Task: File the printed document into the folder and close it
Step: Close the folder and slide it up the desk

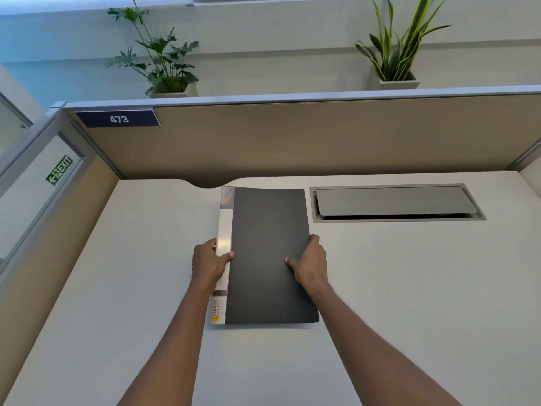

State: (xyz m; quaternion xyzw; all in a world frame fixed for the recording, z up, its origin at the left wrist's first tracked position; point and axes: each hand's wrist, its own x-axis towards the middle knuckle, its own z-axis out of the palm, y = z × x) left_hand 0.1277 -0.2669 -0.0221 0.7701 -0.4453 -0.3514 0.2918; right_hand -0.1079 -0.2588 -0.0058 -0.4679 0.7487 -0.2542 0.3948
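Two hands on one closed folder (269,256), and no printed document visible anywhere; if a sheet is inside, the dark cover hides it. Fingers of both hands are tucked under or behind the folder edges, so only thumbs and knuckles show. Both forearms are cut off by the bottom edge of the frame.

Folder: dark grey, matte cover, shut, lying on the pale desk (409,288) roughly centre, long axis running away from the person, slightly skewed. White spine strip along its left edge with a glossy clear pocket (glare washes out the middle of it). Far end of the folder sits just beside the curved cutout in the desk's back edge.

Left hand (209,263) is clamped on the spine side, thumb over the white strip. Right hand (310,263) grips the opposite long edge, thumb pressed flat on the cover. Hands are apart, one per side of the folder.

Readable text: "SMART LIFE" with an orange swoosh logo at the near end of the spine; a smaller logo at the far end is too small to read, as is the fine print under the left hand. Partition tag (118,118) reads "473". Green sign (60,169) on the left glass panel reads "EXIT" with an arrow.

Grey cable hatch (395,202) is set into the desk right of the folder, lid slightly raised. Two potted plants (164,60) stand behind the partition; their tops are cropped.
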